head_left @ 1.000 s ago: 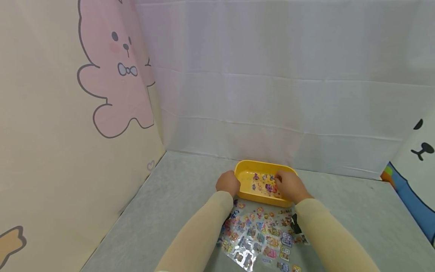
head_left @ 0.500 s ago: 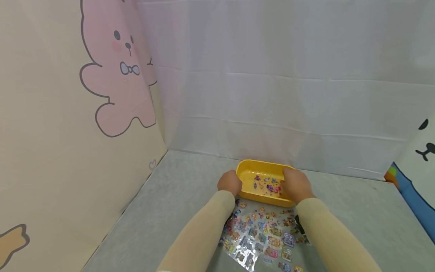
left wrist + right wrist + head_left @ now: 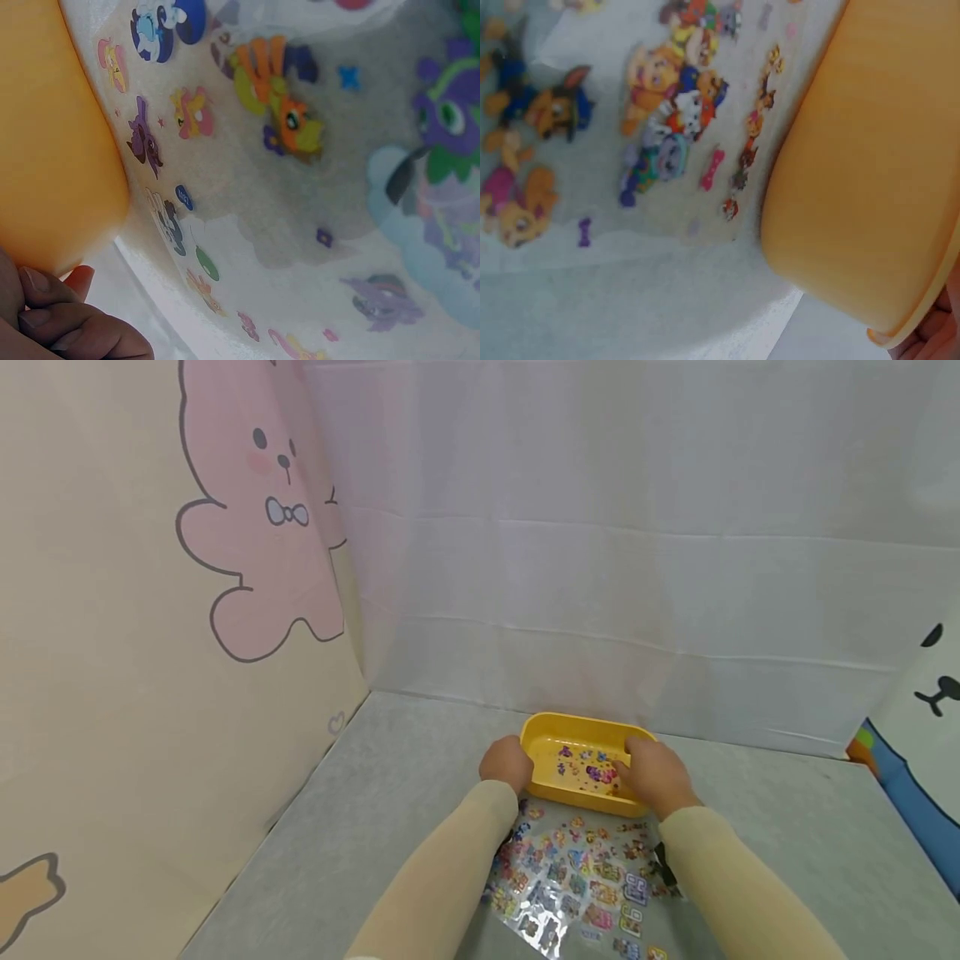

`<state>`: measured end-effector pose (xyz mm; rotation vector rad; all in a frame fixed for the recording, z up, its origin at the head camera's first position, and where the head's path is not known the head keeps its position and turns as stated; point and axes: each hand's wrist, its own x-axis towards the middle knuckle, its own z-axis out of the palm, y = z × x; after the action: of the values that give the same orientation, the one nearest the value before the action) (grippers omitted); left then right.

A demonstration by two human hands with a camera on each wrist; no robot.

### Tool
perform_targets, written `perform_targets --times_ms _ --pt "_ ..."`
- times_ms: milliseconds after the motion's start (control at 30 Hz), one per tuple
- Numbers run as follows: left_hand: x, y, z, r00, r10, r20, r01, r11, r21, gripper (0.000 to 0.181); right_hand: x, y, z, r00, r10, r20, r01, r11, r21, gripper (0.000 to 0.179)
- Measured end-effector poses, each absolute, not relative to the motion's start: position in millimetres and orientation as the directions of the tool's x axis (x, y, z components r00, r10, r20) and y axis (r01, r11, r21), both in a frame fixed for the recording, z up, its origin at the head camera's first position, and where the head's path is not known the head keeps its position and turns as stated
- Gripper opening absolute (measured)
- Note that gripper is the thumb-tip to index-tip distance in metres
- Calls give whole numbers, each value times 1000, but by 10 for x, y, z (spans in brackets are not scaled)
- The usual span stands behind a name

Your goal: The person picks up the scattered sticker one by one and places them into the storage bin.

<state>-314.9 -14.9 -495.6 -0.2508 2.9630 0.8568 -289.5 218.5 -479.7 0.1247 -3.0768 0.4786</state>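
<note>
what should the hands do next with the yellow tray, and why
Probably press the stickers with the right hand's thumb: that hand is at the tray's right end, thumb pointing in near them, while the left hand grips the other end and could steady it. Whether they lie flat is too small to tell.

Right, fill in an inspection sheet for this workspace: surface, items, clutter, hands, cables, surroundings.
Surface: grey tabletop, flat where visible.
Items: yellow tray holding small colourful figures, possibly stickers; clear printed sheet lies in front.
Clutter: small dark object by the right cuff, unclear.
Hands: left hand grips the tray's left end; right hand grips its right end.
Cables: nothing seen.
Surroundings: white backdrop behind; cream panel with pink bear at left.
</note>
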Motion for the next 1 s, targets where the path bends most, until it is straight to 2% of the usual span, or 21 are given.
perform_targets --times_ms 467,1000 --pt "-3135 -130 -4946 -984 -141 -111 -178 832 525 17 -2654 2122 -4797 -997 -73 28 -78 927 -367 38" --pt "-3136 -122 -4897 -982 -137 -127 -183 841 509 20 -2267 2159 -4811 -982 64 176 -31 871 -491 44"
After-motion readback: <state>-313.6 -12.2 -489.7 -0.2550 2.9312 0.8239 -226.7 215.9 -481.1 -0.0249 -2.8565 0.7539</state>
